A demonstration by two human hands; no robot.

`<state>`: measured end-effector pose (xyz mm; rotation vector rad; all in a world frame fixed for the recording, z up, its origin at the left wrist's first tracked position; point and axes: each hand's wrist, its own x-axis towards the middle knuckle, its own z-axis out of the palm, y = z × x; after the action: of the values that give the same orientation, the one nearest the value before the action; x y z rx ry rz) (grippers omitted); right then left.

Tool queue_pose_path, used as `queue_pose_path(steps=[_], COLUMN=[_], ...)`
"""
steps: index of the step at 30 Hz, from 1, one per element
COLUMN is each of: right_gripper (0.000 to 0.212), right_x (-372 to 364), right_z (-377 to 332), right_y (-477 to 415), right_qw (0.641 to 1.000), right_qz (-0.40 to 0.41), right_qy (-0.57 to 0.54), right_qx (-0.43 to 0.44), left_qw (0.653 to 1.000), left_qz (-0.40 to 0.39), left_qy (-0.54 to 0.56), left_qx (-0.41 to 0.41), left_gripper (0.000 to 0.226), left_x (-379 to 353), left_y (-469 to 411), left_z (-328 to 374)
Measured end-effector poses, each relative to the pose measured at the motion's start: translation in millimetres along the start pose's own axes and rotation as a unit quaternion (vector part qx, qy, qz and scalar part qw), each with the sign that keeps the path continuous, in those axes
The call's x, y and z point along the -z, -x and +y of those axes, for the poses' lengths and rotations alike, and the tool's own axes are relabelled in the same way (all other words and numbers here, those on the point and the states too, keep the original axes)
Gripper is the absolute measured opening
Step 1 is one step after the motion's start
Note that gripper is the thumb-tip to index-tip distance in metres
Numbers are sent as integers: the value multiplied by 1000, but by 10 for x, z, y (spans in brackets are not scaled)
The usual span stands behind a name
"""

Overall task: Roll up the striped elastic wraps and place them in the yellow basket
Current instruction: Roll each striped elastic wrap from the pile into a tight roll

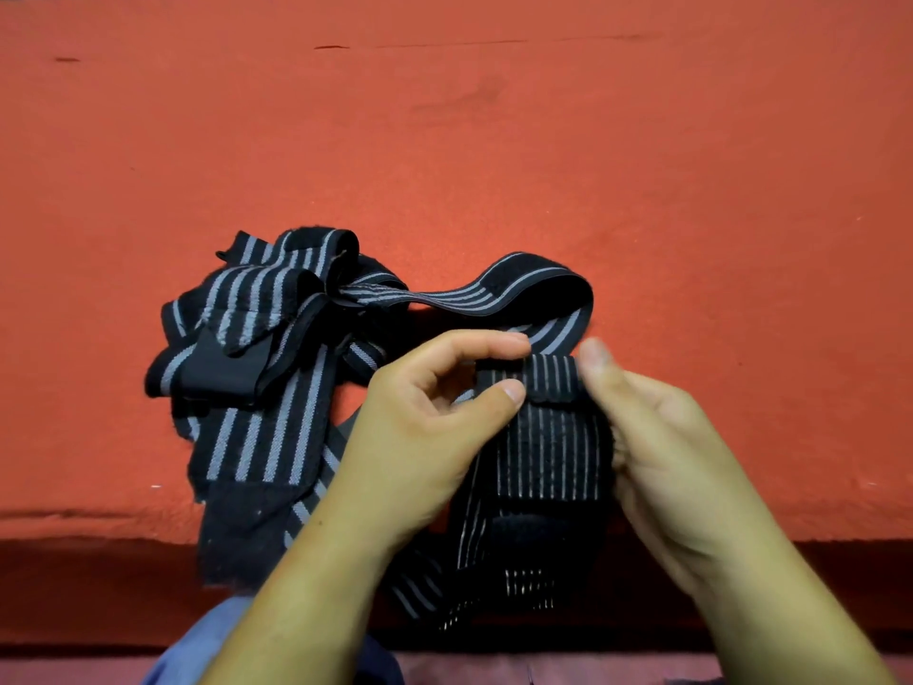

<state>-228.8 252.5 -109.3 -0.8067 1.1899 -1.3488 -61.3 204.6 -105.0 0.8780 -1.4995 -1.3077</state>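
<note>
A broad red surface (494, 140) with a felt-like nap fills most of the view. Its front edge runs across the lower part of the frame, with dark shadow beneath it.

A heap of wraps (257, 338) lies on the surface left of centre. They are black elastic bands with pale grey lengthwise stripes, tangled and folded over one another. One wide band from the heap hangs over the front edge. A narrower strap (494, 289) arcs out of the heap to the right and bends back down toward the hands.

Two bare forearms come up from the bottom of the frame and meet just right of centre, near the front edge.

Between the hands is a striped wrap (548, 437), black with thin pale stripes. It is held upright, with its top end folded over into the start of a roll. Its loose tail hangs down past the edge toward the person.

The left hand (425, 427) pinches the left end of that folded top between its thumb and curled forefinger. The right hand (662, 447) (somewhat blurred) grips the wrap's right side. Its thumb is at the top right corner and its fingers are curled round the edge.

A patch of blue garment (207, 645) shows at the bottom left, below the left forearm.
</note>
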Motion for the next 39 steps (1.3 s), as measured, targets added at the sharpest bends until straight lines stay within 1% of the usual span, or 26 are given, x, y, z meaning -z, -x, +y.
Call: queue_pose_path(steps=[2,4,6,8,11,14,16,18,20,23,26,29,30,35,39], right_gripper=[41,30,25,24,26,33,36,34,30,32,38,53,55,48,46], right_x=[-11,-4,-3,4,12,8,12,19,35,37,40,40,32,-14,-39], right_z=[20,30,19,18,36,39,37,46,59,54,46,62,64,19,12], right_y=[10,8,12,13,-1,-6,-6,-10,-21,-29,-20,-22,-21,13,22], right_qw=[999,998,997,996,997,999,999,998,997,998,999,998,998,997,996], right_qz=[7,21,25,26,13,-4,-12,-9,3,8,4,-15,-21,-48,-53], right_qy=[33,40,50,54,43,28,40,55,62,45,24,46,48,-12,-33], right_qx=[18,34,46,58,55,37,35,41,53,51,21,-28,-41,-66,-59], left_qw=[1000,1000,998,997,997,998,998,998,998,997,998,998,998,998,997], left_qz=[-5,-8,-10,-14,-3,23,35,35,23,1,4,26,32,37,36], left_qy=[-7,14,32,26,27,17,17,18,31,55,51,51,54,53,69], left_qx=[2,23,56,70,68,52,47,49,58,51,26,10,8,1,8], left_gripper=[31,31,29,31,22,14,13,15,17,18,18,18,19,24,22], left_x=[-7,-10,-3,1,-16,-19,-16,-14,-17,-26,-29,-23,-16,-19,-32], left_y=[1,-6,-10,-14,-18,-22,-25,-24,-25,-28,-29,-37,-43,-35,-37], left_z=[14,25,29,13,3,-9,-10,-7,-2,7,-11,-31,-38,-29,-42])
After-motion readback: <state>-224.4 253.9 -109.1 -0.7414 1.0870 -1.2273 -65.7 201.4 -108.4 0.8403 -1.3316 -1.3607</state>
